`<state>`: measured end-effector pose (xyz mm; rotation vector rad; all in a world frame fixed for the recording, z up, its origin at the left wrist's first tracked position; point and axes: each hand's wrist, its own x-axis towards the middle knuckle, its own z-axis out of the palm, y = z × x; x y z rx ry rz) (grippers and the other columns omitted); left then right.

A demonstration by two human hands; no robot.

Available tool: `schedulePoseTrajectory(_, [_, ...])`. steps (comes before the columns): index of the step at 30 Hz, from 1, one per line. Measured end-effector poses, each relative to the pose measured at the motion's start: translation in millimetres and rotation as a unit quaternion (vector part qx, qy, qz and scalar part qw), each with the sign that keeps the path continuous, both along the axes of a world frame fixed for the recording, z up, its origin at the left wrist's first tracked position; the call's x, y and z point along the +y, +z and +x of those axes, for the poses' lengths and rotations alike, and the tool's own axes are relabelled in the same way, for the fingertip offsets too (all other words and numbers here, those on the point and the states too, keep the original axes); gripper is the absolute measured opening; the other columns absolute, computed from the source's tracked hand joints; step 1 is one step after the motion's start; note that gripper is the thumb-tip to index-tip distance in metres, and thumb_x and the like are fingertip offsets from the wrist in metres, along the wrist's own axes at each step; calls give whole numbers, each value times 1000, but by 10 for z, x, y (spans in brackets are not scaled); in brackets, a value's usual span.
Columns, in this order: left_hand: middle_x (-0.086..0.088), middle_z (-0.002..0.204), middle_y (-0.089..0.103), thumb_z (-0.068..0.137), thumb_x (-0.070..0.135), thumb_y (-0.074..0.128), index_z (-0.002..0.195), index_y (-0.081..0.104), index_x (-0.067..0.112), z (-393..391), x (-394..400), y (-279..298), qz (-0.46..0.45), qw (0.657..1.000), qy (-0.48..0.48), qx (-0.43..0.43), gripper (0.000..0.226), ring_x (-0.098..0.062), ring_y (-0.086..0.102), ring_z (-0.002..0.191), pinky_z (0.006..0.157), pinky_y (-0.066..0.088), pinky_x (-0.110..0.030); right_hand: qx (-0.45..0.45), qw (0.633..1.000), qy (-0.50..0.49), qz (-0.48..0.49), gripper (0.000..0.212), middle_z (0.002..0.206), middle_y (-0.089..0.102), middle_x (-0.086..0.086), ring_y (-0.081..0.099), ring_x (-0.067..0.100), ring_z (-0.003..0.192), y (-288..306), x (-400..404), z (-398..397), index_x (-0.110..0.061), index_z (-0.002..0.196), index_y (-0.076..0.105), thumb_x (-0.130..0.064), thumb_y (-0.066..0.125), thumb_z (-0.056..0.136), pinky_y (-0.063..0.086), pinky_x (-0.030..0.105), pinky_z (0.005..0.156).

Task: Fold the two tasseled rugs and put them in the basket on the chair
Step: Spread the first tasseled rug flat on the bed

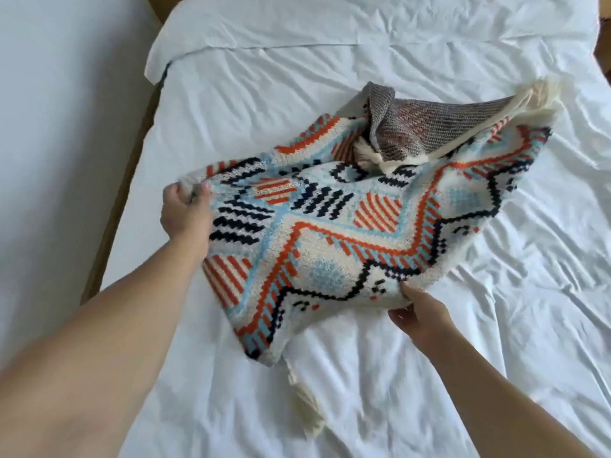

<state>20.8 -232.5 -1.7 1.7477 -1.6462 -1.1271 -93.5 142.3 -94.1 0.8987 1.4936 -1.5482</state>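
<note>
Gripping a patterned rug (330, 233) by opposite edges above a white-sheeted bed (429, 375), a person pinches it with the left hand (185, 209) and clasps it with the right hand (420, 312). The far end, flipped to show its grey backing (406, 127), could bunch and spoil the fold. Cream tassels (307, 401) trail below the orange, blue and navy zigzags. No basket or chair shows.

One head-worn view, angled forward and down

The wide-angle camera looks from above the near end of the bed (363, 408), facing toward its far end. It sits close: both forearms run in from the lower corners, and the rug (330, 233) lies mid-frame. The bed's left edge bows, with a wall beyond it.
</note>
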Motion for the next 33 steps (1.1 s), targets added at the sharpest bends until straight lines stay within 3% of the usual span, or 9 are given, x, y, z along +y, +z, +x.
schedulePoseTrajectory(3, [-11,156,40,82,56,74,156,29,27,228,153,-204,77,994,-32,-73,92,-34,45,139,110,43,-50,46,997,22,57,11,87,69,15,68,26,70,89,-24,253,-5,101,63,-13,69,96,59,37,62])
schedulePoseTrajectory(5, [-18,150,43,80,52,78,152,35,20,515,602,-411,106,982,-81,-134,90,-38,47,136,110,44,-50,53,990,59,113,12,82,71,14,67,27,66,79,82,574,-4,98,64,-15,69,96,60,35,61])
schedulePoseTrajectory(11, [-19,93,69,71,42,81,113,62,7,1611,1882,-1004,387,917,61,-68,58,-33,64,73,57,53,-39,-106,909,358,184,32,74,77,14,68,24,57,72,444,1824,-2,100,67,-32,71,91,53,29,55])
schedulePoseTrajectory(17, [-21,114,68,100,18,57,117,65,6,1704,1943,-937,505,829,149,187,22,-36,63,106,100,51,-50,-116,992,47,24,26,104,75,11,69,28,90,-26,596,1524,-6,112,70,-23,71,93,56,39,75])
schedulePoseTrajectory(20, [-18,109,69,96,10,54,116,64,7,1718,1658,-764,445,838,217,227,23,-35,67,104,96,53,-51,-47,998,-43,24,31,114,74,11,71,30,102,-84,545,1149,-8,120,68,-29,66,97,56,48,92])
schedulePoseTrajectory(23, [-13,95,71,89,8,54,103,68,7,2096,1267,-565,318,897,273,139,20,-35,69,100,80,56,-41,18,993,7,120,15,100,73,13,70,29,86,51,535,1125,-7,105,66,-20,68,97,59,46,83])
schedulePoseTrajectory(26, [-20,116,67,96,23,49,117,61,4,2770,950,-370,187,937,289,-51,31,-37,63,103,85,54,-44,31,966,136,215,21,88,70,18,68,32,73,66,644,1713,1,104,62,-19,64,99,58,43,66])
schedulePoseTrajectory(29, [-26,120,62,96,19,57,124,54,-1,3048,921,-268,137,944,164,-252,34,-46,60,107,87,53,-54,-46,937,245,245,37,76,73,23,68,34,63,6,696,2523,8,101,63,-28,65,98,60,46,60])
schedulePoseTrajectory(33, [-29,144,45,77,18,81,141,43,4,2802,1243,-321,68,913,-46,-400,75,-49,43,132,105,44,-60,-167,952,193,168,38,75,73,20,63,27,60,84,582,2832,7,98,67,-27,79,88,49,28,50])
